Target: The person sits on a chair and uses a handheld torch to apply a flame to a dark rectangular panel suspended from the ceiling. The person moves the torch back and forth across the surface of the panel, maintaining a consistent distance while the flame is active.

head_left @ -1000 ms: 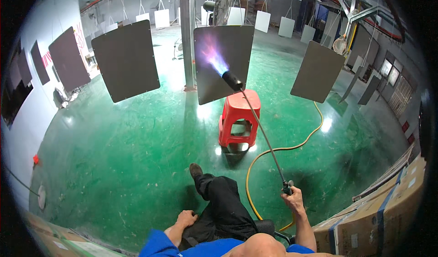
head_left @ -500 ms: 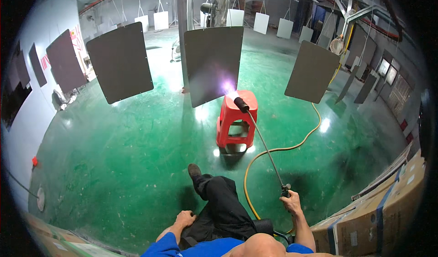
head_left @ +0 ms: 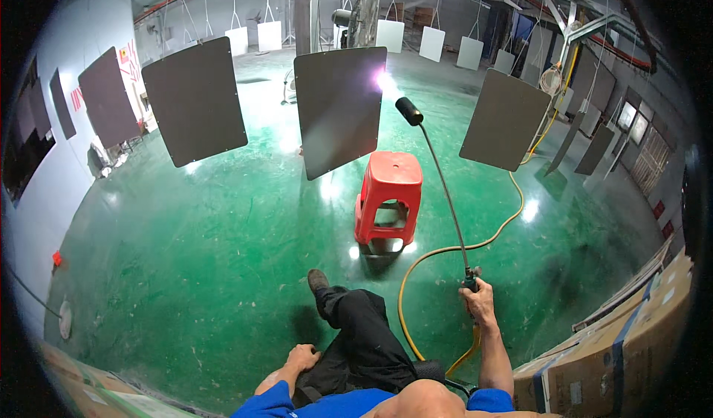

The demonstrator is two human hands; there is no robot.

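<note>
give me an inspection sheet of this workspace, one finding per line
Surface: glossy green floor, scuffed
Job's things: long-stemmed black metal torch, lit; pinkish-white flame by the right edge of a dark grey rectangular panel
Clutter: red plastic stool on the floor
Hands: right hand grips the torch; left hand holds nothing visible
Cables: none seen; yellow hose curves across the floor
Surroundings: brown cardboard boxes at right, round grey fan beyond
</note>
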